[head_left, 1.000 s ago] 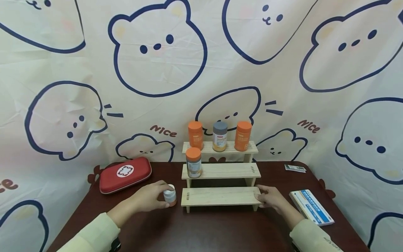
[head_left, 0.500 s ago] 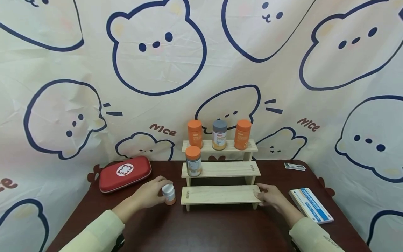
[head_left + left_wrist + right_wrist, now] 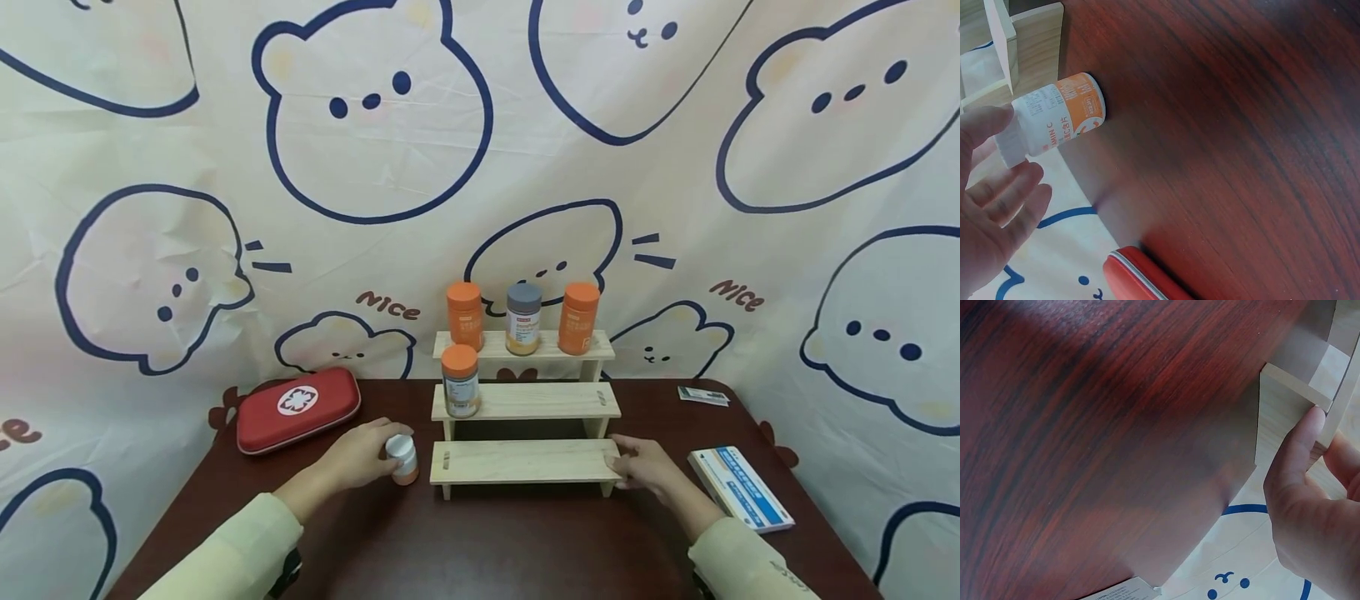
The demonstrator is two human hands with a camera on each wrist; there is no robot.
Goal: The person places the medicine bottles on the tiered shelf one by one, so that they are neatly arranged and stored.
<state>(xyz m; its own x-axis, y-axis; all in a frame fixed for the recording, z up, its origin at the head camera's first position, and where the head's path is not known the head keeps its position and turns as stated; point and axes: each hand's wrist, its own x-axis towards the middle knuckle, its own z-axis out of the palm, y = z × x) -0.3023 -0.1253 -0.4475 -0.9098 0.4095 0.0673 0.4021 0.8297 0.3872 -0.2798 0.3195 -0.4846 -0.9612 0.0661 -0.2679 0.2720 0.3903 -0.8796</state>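
Note:
My left hand (image 3: pixel 363 454) pinches a small white pill bottle (image 3: pixel 402 458) by its cap, thumb on one side and fingers on the other. In the left wrist view, the bottle (image 3: pixel 1057 112) shows a white and orange label; its base is close over the dark table. Just right of it stands a three-step wooden display rack (image 3: pixel 525 462). At the rack's right end, my right hand (image 3: pixel 645 467) grips the edge of the lowest step, seen closer in the right wrist view with the thumb and a finger about the wood (image 3: pixel 1291 419).
Orange bottles (image 3: pixel 465 317) and a grey-capped bottle (image 3: pixel 523 321) stand on the top step. An orange-capped jar (image 3: pixel 461 382) is at the middle step's left end. A red zip case (image 3: pixel 300 408) lies left; a blue-white box (image 3: pixel 741 490) and a small card-like packet (image 3: pixel 703 396) lie right.
My left thumb has shifted up the pill bottle toward its cap, while the bottle has stayed almost in place. The right hand keeps its grip on the rack.

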